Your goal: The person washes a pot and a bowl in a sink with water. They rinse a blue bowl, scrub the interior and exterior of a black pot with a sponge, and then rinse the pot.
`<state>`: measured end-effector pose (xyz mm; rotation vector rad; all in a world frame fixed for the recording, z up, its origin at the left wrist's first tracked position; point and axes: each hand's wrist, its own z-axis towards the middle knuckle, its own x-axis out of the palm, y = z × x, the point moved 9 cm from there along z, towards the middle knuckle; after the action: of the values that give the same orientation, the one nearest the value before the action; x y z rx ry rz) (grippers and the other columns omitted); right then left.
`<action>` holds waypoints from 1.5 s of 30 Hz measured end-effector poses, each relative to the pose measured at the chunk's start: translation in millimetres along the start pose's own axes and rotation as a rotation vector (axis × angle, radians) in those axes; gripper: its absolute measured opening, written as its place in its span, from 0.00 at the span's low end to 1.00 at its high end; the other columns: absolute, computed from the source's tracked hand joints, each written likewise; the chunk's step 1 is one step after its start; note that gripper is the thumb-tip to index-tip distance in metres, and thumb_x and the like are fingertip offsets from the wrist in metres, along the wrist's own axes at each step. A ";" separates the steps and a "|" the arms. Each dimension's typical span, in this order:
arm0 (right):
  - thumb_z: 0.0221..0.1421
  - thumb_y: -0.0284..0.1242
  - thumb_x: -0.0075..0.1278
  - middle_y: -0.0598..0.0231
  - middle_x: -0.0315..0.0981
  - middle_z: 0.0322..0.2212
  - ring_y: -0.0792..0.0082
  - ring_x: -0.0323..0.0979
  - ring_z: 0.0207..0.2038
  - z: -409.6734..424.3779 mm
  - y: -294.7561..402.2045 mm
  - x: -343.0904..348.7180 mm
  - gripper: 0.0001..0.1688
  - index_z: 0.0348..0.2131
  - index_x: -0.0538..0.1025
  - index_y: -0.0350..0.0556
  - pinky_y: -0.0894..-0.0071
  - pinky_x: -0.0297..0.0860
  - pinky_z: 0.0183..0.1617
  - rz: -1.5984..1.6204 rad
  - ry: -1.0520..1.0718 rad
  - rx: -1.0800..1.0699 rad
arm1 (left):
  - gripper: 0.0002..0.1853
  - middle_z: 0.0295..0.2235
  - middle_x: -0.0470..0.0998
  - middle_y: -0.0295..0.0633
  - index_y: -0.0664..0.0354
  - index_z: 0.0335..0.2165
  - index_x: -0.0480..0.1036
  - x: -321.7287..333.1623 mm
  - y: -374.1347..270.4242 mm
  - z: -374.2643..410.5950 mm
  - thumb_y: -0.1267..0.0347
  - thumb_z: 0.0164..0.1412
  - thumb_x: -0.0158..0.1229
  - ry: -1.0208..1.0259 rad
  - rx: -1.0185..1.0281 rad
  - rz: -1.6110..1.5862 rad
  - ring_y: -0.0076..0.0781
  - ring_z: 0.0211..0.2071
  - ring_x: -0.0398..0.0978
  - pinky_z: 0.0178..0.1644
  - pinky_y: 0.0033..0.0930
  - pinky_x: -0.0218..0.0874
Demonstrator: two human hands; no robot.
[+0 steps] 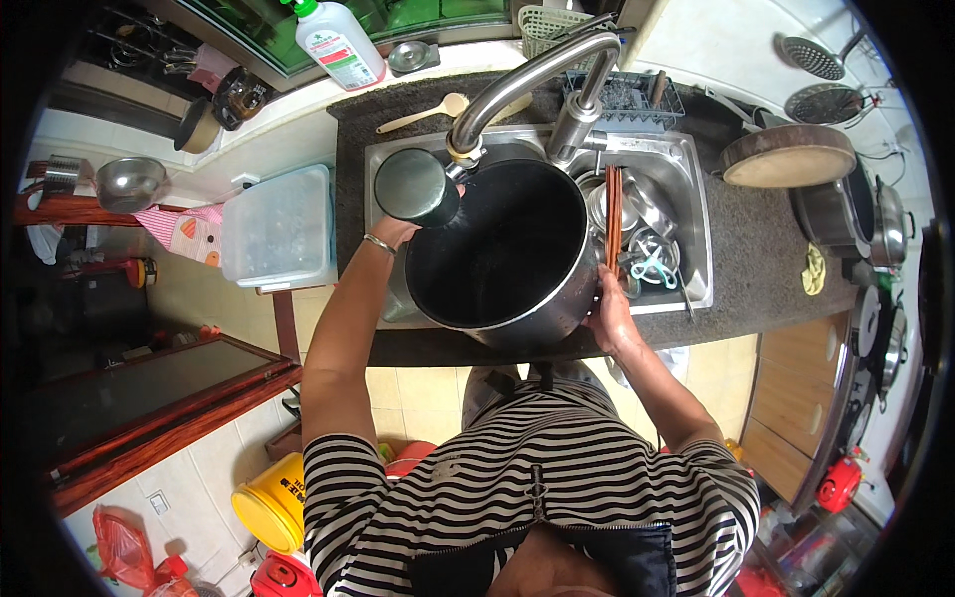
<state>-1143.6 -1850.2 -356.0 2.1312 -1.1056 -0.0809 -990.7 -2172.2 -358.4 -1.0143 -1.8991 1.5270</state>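
My left hand (403, 230) grips a dark cylindrical cup (410, 186) below the spout of a steel faucet (537, 63). The cup's round flat end faces up towards me, and its mouth is hidden. A large black pot (498, 246) rests tilted over the left basin of a steel double sink (388, 313); its inside looks dark. At the pot's right side, my right hand (615, 313) holds a bundle of reddish-brown chopsticks (613, 216), its fingers close against the pot wall. Metal bowls (649, 205) and a light-blue-handled utensil (656, 270) lie in the right basin.
A wooden spoon (429, 112) and a detergent bottle (339, 45) are behind the sink. A wire rack (634, 104) stands by the faucet. To the right are a round chopping board (787, 157) and a yellow cloth (813, 270). A translucent bin (276, 227) stands left.
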 end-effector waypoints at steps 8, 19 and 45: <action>0.64 0.50 0.29 0.53 0.64 0.50 0.56 0.66 0.48 19.1 -44.4 18.0 0.34 0.58 0.57 0.46 0.48 0.65 0.49 0.057 0.093 0.276 | 0.23 0.41 0.72 0.46 0.69 0.45 0.68 -23.0 -16.0 -37.6 0.69 0.52 0.63 0.202 0.012 -0.281 0.28 0.39 0.70 0.46 0.30 0.61; 0.65 0.40 0.30 0.61 0.73 0.41 0.64 0.73 0.43 42.6 -99.2 97.9 0.23 0.48 0.69 0.45 0.55 0.72 0.45 0.170 0.304 0.484 | 0.14 0.18 0.73 0.44 0.71 0.25 0.72 -93.7 -29.9 -105.2 0.67 0.50 0.61 -0.022 -0.339 0.702 0.29 0.20 0.67 0.28 0.35 0.59; 0.65 0.50 0.25 0.55 0.66 0.51 0.44 0.65 0.52 19.2 -92.1 191.9 0.32 0.55 0.64 0.49 0.40 0.61 0.57 0.327 0.843 0.600 | 0.11 0.11 0.61 0.35 0.61 0.23 0.55 -59.2 -175.6 -206.0 0.79 0.51 0.51 -0.683 -0.172 0.515 0.23 0.09 0.64 0.11 0.27 0.53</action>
<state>-966.4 -1967.6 -378.1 2.0618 -0.9807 1.3174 -840.2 -2113.2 -133.4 -1.2308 -2.3715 2.2545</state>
